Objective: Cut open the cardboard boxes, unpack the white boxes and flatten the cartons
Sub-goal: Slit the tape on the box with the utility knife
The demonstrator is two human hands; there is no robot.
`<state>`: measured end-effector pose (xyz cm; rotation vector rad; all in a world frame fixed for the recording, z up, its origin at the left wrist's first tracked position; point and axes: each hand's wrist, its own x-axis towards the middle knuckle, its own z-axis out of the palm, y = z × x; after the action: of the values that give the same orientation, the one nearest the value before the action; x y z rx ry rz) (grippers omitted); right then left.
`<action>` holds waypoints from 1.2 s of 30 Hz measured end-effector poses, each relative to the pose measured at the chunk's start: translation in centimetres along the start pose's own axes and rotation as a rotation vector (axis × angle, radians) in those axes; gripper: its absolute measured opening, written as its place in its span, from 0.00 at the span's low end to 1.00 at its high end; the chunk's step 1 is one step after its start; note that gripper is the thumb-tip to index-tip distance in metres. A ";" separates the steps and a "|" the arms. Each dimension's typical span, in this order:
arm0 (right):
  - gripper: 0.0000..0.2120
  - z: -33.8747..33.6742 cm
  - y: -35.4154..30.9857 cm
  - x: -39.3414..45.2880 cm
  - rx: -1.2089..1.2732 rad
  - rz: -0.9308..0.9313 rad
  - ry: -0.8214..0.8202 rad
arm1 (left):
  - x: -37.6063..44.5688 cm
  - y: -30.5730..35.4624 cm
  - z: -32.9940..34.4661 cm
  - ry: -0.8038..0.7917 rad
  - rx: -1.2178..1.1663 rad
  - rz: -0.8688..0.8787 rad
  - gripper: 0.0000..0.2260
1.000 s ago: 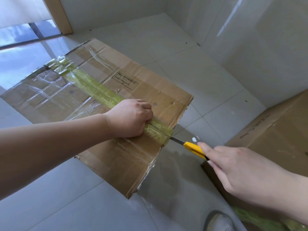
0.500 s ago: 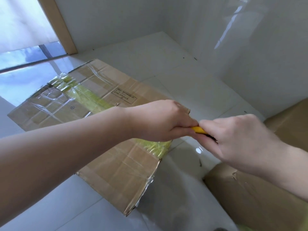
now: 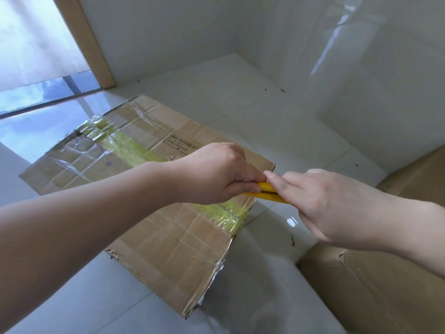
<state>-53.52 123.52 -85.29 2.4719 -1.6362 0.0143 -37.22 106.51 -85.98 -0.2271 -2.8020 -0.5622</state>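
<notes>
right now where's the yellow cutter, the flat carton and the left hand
yellow cutter [image 3: 263, 191]: head view, on its handle between the hands
flat carton [image 3: 178, 251]: head view, on its bare near panel
left hand [image 3: 216, 174]: head view, on its back

The flattened carton [image 3: 168, 249] is plain brown cardboard, crossed by a wide band of yellow-green tape [image 3: 134, 150] and by shiny clear tape that catches the light in silvery streaks. A small black-printed label [image 3: 180, 145] sits on its brown face. The knife handle [image 3: 265, 191] is bright yellow. The second carton [image 3: 375, 285] is the same brown. The floor tiles [image 3: 277, 121] are glossy pale grey-white, the wall white, the door frame [image 3: 84, 42] light tan.
</notes>
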 end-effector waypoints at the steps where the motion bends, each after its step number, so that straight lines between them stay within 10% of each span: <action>1: 0.31 -0.1 0.1 -0.2 0.008 -0.006 -0.015 | 0.0 -0.2 0.0 0.006 0.002 0.000 0.16; 16: 0.11 2.8 8.2 -0.3 -0.068 0.433 0.003 | 7.4 -2.5 2.1 0.090 0.026 -0.556 0.16; 23: 0.10 10.8 16.0 -2.5 0.035 0.987 -0.425 | 12.2 -3.6 9.5 -0.230 0.367 -0.495 0.19; 36: 0.13 21.5 21.9 -5.1 0.299 1.175 -0.583 | 20.8 -6.9 16.4 -0.447 0.356 -0.573 0.15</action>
<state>-77.50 116.58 -103.84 1.3134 -3.2671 -0.3471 -62.29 108.85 -96.84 0.6120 -3.3352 -0.1100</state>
